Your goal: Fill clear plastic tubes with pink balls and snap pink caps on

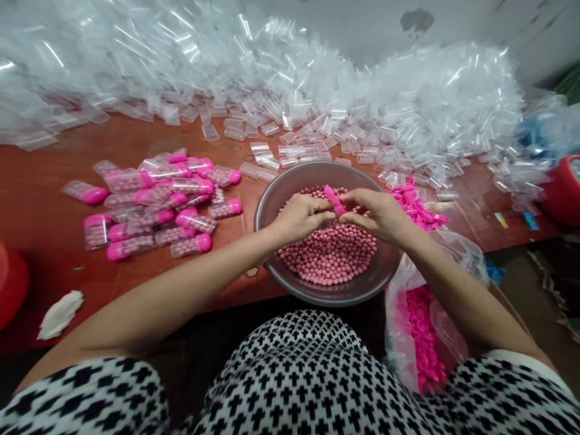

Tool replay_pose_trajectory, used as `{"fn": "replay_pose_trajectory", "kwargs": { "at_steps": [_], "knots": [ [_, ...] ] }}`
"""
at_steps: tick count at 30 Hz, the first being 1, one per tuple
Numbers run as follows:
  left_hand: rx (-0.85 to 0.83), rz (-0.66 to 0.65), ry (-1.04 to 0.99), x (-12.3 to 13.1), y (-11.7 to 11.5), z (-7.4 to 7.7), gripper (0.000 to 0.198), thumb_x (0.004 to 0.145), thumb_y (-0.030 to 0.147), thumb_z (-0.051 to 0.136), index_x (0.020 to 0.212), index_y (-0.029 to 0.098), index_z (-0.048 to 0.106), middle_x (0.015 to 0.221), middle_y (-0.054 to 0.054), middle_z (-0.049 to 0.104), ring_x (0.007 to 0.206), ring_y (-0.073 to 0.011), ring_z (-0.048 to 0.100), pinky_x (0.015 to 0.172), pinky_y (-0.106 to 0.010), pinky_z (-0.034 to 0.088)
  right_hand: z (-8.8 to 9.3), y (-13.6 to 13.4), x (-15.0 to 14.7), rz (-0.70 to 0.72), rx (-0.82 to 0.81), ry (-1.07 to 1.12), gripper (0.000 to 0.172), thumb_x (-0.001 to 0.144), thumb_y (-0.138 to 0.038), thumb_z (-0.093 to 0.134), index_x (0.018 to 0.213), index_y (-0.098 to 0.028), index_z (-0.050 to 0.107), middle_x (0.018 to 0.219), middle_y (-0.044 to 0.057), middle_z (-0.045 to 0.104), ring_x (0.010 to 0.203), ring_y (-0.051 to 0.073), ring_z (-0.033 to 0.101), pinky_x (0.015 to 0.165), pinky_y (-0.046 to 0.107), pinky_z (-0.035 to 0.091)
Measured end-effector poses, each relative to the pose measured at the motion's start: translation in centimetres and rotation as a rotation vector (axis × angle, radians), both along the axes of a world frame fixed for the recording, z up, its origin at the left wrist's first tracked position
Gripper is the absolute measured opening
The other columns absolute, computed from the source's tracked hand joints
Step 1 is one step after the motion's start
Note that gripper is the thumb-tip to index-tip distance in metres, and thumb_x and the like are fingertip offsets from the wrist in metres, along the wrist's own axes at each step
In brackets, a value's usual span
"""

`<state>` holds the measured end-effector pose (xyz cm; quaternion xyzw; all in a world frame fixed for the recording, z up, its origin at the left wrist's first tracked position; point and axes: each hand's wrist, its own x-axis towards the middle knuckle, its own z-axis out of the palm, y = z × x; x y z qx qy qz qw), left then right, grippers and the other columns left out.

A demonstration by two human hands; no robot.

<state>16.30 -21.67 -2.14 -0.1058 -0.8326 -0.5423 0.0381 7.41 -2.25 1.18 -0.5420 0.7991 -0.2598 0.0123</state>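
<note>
Over a metal bowl [290, 192] full of small pink balls [330, 254], my left hand [299, 217] is closed around a clear tube that is mostly hidden in the fingers. My right hand [378, 212] pinches a pink cap [334, 200] at the tube's end, the two hands touching. A heap of filled tubes with pink caps [158, 205] lies on the red table [54, 223] to the left of the bowl. Loose pink caps [419, 208] lie to the right of the bowl.
A huge pile of empty clear tubes [294, 90] covers the back of the table. A plastic bag of pink caps [421, 338] hangs by my right knee. A white rag [61, 314] lies front left, and red objects sit at both table ends.
</note>
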Motion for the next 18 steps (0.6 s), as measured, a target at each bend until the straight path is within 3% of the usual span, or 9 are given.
{"fn": "replay_pose_trajectory", "kwargs": {
  "at_steps": [1,3,5,7,10,14,18],
  "knots": [
    [0.042,-0.029,-0.022,-0.2,0.1,0.1,0.022,0.085,0.026,0.059,0.081,0.011,0.075,0.065,-0.002,0.067,0.062,-0.0136,0.06,0.062,-0.022,0.043,0.7,0.1,0.0,0.009,0.023,0.094,0.046,0.089,-0.044,0.066,0.127,-0.018,0.063,0.126,0.013,0.067,0.116,0.029,0.064,0.094,0.042,0.053],
    [0.114,-0.08,-0.034,-0.4,0.5,0.1,0.022,0.083,0.028,0.06,0.079,0.011,0.074,0.068,-0.002,0.069,0.065,-0.0145,0.061,0.065,-0.023,0.045,2.1,0.1,0.2,0.075,0.091,0.276,0.066,0.086,-0.047,0.069,0.144,-0.022,0.049,0.153,0.012,0.047,0.144,0.032,0.04,0.112,0.051,0.04],
    [0.174,-0.101,-0.023,-0.5,0.8,0.0,0.021,0.081,0.028,0.062,0.075,0.011,0.073,0.069,-0.003,0.07,0.067,-0.0151,0.062,0.068,-0.024,0.047,3.3,-0.2,0.5,0.184,0.198,0.379,0.072,0.087,-0.043,0.069,0.151,-0.027,0.039,0.16,0.007,0.037,0.151,0.03,0.027,0.119,0.054,0.03],
    [0.244,-0.089,-0.038,-0.4,0.9,-0.2,0.021,0.079,0.03,0.064,0.073,0.011,0.073,0.068,-0.003,0.07,0.068,-0.0156,0.062,0.07,-0.025,0.048,3.8,-0.5,0.6,0.231,0.284,0.446,0.072,0.086,-0.039,0.069,0.151,-0.027,0.038,0.157,0.008,0.042,0.149,0.031,0.03,0.119,0.055,0.029],
    [0.348,-0.048,-0.113,-0.2,0.6,-0.4,0.025,0.078,0.034,0.066,0.081,0.011,0.075,0.075,-0.005,0.073,0.07,-0.0166,0.063,0.069,-0.027,0.05,3.2,-0.8,0.4,0.111,0.296,0.512,0.072,0.084,-0.044,0.072,0.145,-0.017,0.045,0.144,0.018,0.053,0.134,0.035,0.048,0.111,0.055,0.039],
    [0.422,0.095,-0.108,-0.2,0.1,-0.6,0.029,0.075,0.036,0.07,0.087,0.011,0.078,0.082,-0.007,0.075,0.071,-0.0159,0.062,0.067,-0.026,0.049,0.7,-0.8,0.7,-0.083,0.206,0.472,0.074,0.085,-0.054,0.068,0.138,-0.006,0.048,0.123,0.024,0.062,0.114,0.036,0.06,0.097,0.052,0.05],
    [0.54,0.168,-0.123,-0.6,0.2,-1.1,0.031,0.07,0.037,0.074,0.085,0.011,0.078,0.079,-0.005,0.072,0.068,-0.0137,0.059,0.066,-0.026,0.048,-1.7,-1.4,2.0,-0.197,0.119,0.396,0.085,0.081,-0.056,0.071,0.143,-0.006,0.039,0.127,0.026,0.058,0.118,0.039,0.058,0.099,0.054,0.05]
  ]
}}
